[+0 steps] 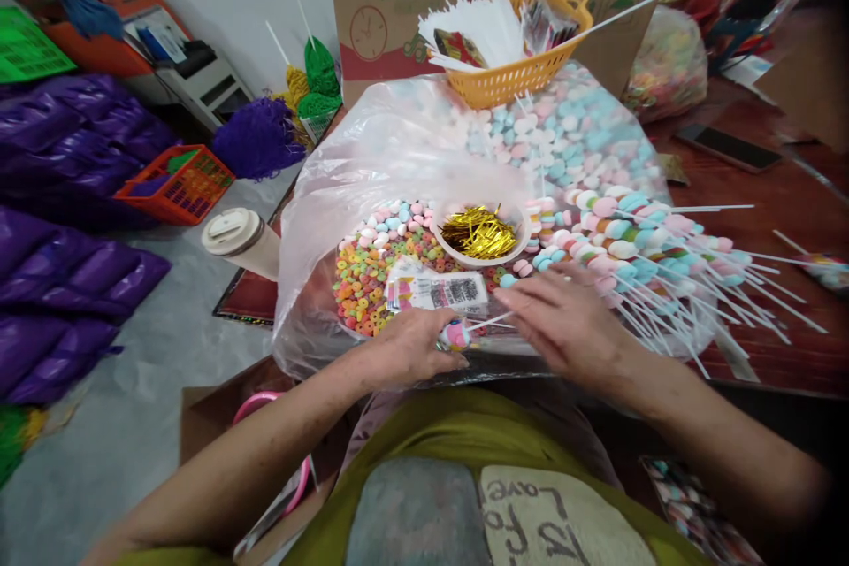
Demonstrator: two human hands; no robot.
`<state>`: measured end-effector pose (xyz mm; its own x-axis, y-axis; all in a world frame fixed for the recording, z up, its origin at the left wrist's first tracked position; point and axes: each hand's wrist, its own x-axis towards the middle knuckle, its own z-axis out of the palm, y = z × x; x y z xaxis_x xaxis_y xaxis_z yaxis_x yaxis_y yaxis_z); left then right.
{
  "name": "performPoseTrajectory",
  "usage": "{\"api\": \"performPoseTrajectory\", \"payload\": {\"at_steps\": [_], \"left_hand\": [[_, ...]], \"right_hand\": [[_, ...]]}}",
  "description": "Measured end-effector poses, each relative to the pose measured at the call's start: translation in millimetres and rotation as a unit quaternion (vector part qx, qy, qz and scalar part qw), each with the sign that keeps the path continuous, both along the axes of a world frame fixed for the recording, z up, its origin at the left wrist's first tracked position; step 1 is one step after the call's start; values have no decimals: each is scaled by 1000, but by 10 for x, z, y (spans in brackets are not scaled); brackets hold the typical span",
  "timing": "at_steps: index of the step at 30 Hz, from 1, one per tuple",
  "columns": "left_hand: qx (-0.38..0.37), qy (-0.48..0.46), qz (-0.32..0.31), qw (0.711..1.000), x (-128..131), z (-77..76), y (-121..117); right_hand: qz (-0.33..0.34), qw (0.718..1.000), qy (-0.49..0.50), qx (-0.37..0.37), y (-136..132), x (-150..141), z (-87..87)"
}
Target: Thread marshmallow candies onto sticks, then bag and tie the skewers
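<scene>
My left hand (pixel 415 345) is closed around a candy skewer (pixel 455 334), its bagged end beside my thumb. The skewer's thin white stick runs to the right. At the stick's far end are the fingertips of my right hand (pixel 563 318), closed together on it. Just beyond my left hand lies a stack of small printed plastic bags (pixel 438 290), on top of colourful ring candies (pixel 364 274). Behind them stands a white bowl (pixel 529 239) of gold twist ties (pixel 478 232). To the right is a pile of marshmallow skewers (pixel 630 239), sticks pointing right.
Loose pastel marshmallows (pixel 584 133) spread under clear plastic sheeting (pixel 371 141). A yellow basket (pixel 510 80) of white sticks stands before a cardboard box (pixel 398 35). On the right lies a phone (pixel 728 148); a lidded cup (pixel 242 239) is at the left.
</scene>
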<state>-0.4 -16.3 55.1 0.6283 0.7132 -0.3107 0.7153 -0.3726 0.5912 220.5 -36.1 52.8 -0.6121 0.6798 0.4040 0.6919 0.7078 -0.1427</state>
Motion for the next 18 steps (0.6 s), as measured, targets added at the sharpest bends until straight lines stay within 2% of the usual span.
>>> {"api": "performPoseTrajectory", "payload": {"at_steps": [2, 4, 8, 11, 13, 14, 16, 18], "left_hand": [[-26, -34, -4, 999, -32, 11, 15], [-44, -56, -11, 997, 6, -33, 13], [-53, -85, -22, 995, 191, -182, 21], [-133, -184, 0, 974, 144, -135, 123], [-172, -271, 26, 947, -32, -18, 217], [-159, -274, 47, 947, -139, 42, 252], [-129, -218, 65, 965, -318, 113, 264], [-170, -164, 12, 972, -385, 93, 183]], "right_hand": [[8, 1000, -9, -14, 17, 45, 43], [46, 997, -3, -54, -2, -22, 10], [74, 990, 21, -116, -38, -303, -234], [51, 987, 39, -146, 18, -311, -336], [47, 980, 72, -178, 70, -201, -298], [47, 976, 91, -193, 90, -137, -255], [48, 969, 115, -212, 113, -37, -156], [49, 968, 123, -215, 120, 1, -79]]}}
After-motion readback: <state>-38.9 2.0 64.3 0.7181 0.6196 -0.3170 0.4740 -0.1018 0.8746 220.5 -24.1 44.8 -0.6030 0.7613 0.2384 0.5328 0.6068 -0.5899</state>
